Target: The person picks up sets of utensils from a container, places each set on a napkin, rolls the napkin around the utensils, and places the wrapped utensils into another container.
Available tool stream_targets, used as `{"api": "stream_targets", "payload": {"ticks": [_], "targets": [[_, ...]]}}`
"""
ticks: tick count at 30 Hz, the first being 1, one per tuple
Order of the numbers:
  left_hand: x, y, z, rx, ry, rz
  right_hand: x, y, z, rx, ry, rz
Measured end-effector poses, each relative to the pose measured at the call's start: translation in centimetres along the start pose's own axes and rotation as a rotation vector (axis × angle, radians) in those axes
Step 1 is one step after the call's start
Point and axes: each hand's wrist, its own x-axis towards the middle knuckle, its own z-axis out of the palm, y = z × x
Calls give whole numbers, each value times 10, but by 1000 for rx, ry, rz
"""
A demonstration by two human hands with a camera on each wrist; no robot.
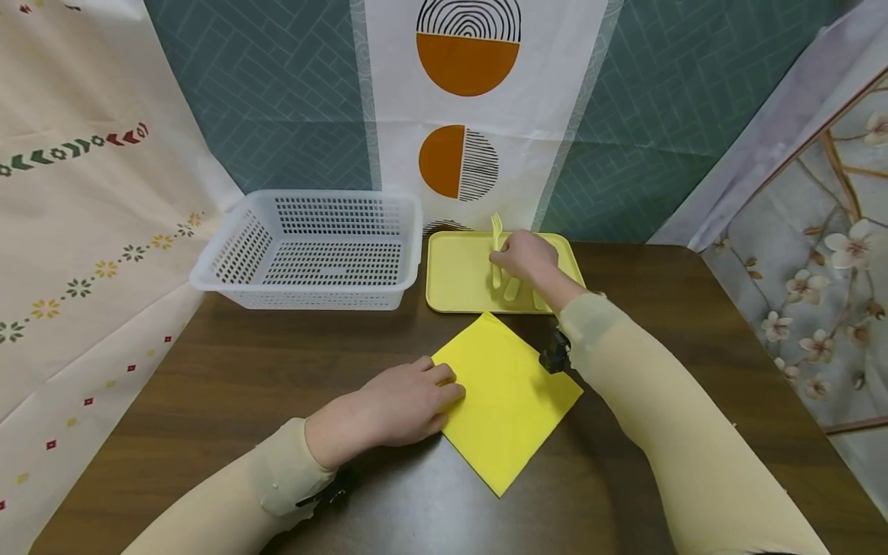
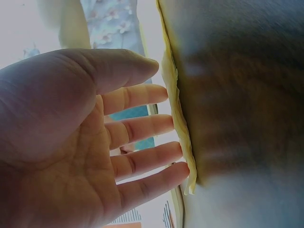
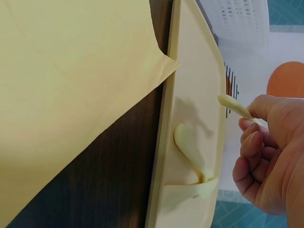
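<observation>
Between its thumb and fingers my right hand (image 1: 529, 254) pinches a pale yellow fork (image 1: 496, 231), tines toward the wall, above the yellow tray (image 1: 451, 270). In the right wrist view, the fork's handle (image 3: 232, 105) sticks out of the grip. On the tray lie another utensil with a rounded handle end (image 3: 187, 145) and a flatter pale yellow piece (image 3: 178, 194); their kinds are unclear. Nearer to me, a yellow napkin (image 1: 506, 401) lies like a diamond on the table. My left hand (image 1: 398, 401) touches its left edge with extended fingertips, seen in the left wrist view (image 2: 152, 126).
A white perforated plastic basket (image 1: 326, 297) stands left of the tray. Patterned cloth (image 1: 291, 92) hangs behind the dark wooden table (image 1: 243, 370), with a floral panel (image 1: 819, 308) at the right.
</observation>
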Motion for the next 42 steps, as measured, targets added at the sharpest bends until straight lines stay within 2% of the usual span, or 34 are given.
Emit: {"api": "stream_targets", "payload": {"ticks": [12, 24, 29, 42], "targets": [[-1, 1, 0, -7, 2, 3, -35, -2, -8, 81, 32, -97], [-1, 0, 0, -8, 4, 6, -67, -3, -6, 146, 8, -209], [0, -1, 1, -14, 3, 4, -77, -3, -4, 158, 2, -221], [-1, -2, 0, -19, -2, 2, -111, 4, 0, 267, -117, -211]]}}
